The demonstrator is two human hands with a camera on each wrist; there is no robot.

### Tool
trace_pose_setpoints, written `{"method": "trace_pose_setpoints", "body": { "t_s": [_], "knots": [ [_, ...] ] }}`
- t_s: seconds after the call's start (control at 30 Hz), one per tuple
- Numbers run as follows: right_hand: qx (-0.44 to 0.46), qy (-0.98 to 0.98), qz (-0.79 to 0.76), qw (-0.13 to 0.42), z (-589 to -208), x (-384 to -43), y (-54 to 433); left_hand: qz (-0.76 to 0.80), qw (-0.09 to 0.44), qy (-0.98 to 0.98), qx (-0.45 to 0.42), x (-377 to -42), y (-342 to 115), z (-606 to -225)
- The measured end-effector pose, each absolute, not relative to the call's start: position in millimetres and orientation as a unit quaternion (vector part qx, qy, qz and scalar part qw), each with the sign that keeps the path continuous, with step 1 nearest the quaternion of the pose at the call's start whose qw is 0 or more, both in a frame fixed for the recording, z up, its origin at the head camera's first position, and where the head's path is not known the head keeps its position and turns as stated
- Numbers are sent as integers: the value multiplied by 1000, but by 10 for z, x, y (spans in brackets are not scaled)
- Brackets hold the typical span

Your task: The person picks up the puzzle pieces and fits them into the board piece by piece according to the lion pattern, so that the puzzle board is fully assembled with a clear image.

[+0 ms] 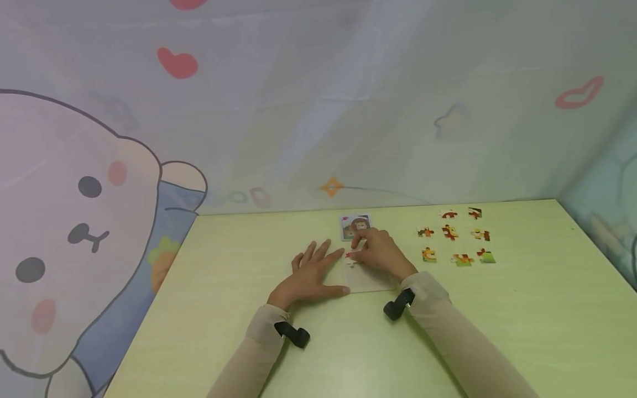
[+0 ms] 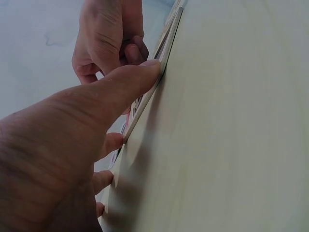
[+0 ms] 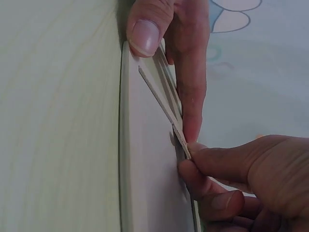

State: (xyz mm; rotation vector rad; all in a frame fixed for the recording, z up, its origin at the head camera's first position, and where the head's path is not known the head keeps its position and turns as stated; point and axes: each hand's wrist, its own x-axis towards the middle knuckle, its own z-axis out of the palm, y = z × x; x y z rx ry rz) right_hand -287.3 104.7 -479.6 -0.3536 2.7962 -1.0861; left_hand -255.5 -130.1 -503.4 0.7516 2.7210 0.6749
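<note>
right hand (image 1: 382, 255): pinching one jigsaw piece (image 1: 351, 259) at the upper left of the shallow puzzle tray (image 1: 370, 284). left hand (image 1: 309, 279): fingers extended, gripping nothing, touching tray. likely hazards: piece snagging if lowered askew; tray sliding if left-hand support slackens.

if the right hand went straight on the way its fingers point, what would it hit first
Probably the left hand, at its index finger, just beyond the right hand's fingers in the head view; exact depth is unclear.

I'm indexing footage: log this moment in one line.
left hand: touches tray edge; right hand: pinches puzzle piece; loose pieces: on table, right
</note>
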Motion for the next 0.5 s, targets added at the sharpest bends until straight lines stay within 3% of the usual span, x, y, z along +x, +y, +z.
{"method": "trace_pose_setpoints", "body": {
  "t_s": [0.5],
  "knots": [
    [-152, 931, -332, 15, -4877, -2871, 1021, 245, 116, 925, 267, -2528, -1310, -5021]
  ]
}}
